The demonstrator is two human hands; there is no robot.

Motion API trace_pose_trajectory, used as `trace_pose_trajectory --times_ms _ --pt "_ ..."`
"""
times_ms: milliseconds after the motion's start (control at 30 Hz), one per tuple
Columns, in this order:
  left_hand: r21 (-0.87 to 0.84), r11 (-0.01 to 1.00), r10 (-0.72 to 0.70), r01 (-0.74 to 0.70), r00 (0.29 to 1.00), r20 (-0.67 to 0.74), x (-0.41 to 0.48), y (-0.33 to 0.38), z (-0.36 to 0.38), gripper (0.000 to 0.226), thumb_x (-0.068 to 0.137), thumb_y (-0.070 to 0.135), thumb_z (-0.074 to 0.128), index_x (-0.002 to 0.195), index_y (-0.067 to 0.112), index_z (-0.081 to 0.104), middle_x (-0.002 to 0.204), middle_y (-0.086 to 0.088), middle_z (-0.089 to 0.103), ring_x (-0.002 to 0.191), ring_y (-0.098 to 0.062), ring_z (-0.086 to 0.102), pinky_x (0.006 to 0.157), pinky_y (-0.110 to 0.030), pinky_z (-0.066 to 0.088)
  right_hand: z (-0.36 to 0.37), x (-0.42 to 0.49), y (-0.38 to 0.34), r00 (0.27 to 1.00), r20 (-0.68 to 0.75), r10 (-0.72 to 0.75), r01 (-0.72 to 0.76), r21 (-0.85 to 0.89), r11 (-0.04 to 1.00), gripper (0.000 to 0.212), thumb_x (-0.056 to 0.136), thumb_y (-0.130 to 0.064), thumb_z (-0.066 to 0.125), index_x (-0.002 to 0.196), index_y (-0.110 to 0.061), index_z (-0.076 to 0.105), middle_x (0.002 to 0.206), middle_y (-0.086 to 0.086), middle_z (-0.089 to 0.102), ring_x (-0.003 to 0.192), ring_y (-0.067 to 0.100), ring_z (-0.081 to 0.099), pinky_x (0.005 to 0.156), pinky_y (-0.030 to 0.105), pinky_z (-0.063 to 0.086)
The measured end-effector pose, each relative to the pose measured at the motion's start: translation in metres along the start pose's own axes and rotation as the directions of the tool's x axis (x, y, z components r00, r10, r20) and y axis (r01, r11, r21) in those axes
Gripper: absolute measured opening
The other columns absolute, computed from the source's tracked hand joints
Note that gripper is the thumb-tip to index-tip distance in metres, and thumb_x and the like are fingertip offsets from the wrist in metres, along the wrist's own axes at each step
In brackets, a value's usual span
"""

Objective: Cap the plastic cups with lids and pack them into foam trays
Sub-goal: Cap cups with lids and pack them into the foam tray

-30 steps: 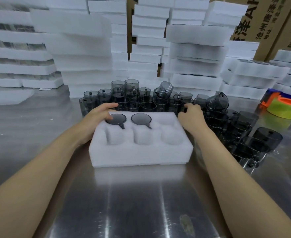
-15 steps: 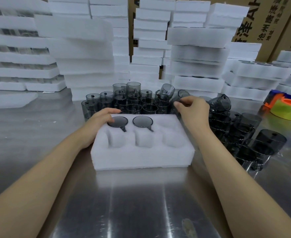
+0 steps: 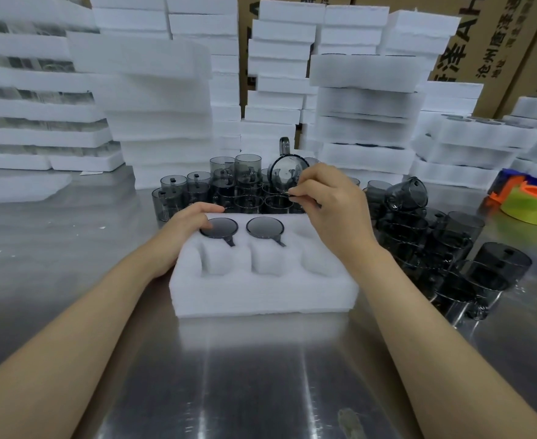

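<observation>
Right hand (image 3: 333, 210) grip pinches rim of smoky translucent cup (image 3: 284, 174), tipped sideways, handle up; left hand (image 3: 186, 224) grip relaxed on foam tray (image 3: 260, 293).

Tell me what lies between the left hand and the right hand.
In the head view, the left cup and the middle cup, both capped, sit there in the foam tray.

Cups (image 3: 229, 191) crowd behind tray (image 3: 260, 289); front bare.
</observation>
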State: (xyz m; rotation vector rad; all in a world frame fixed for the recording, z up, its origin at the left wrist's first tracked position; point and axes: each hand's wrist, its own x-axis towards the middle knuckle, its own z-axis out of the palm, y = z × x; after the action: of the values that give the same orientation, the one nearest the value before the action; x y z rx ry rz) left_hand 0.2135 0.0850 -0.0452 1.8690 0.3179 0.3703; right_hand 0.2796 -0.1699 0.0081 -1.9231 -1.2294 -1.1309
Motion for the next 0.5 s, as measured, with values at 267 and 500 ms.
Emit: trace_pose_trajectory --times_ms 267,500 --pt "-0.039 0.999 -0.003 0.004 1.0 0.014 -0.0025 -0.0015 -0.0004 0.043 0.063 0.015 0.049 0.074 0.05 0.072 0.077 0.031 0.067 0.066 0.015 0.06 0.051 -0.004 0.042 0.0032 -0.0008 0.0025 0.999 0.008 -0.046 0.046 0.038 0.998 0.007 0.078 0.005 0.07 0.08 -0.001 0.07 0.088 0.005 0.069 0.077 0.028 0.063 0.057 0.038 0.051" --pt "-0.053 0.999 0.002 -0.001 1.0 0.018 -0.0013 -0.0035 -0.0006 0.043 0.063 0.014 0.05 0.077 0.048 0.073 0.077 0.028 0.069 0.065 0.013 0.062 0.051 -0.005 0.043 0.0043 -0.0022 0.0013 0.994 0.063 0.094 -0.106 0.233 0.967 0.01 0.089 -0.006 0.063 0.098 -0.004 0.06 0.096 -0.002 0.056 0.078 0.015 0.056 0.069 0.039 0.052"
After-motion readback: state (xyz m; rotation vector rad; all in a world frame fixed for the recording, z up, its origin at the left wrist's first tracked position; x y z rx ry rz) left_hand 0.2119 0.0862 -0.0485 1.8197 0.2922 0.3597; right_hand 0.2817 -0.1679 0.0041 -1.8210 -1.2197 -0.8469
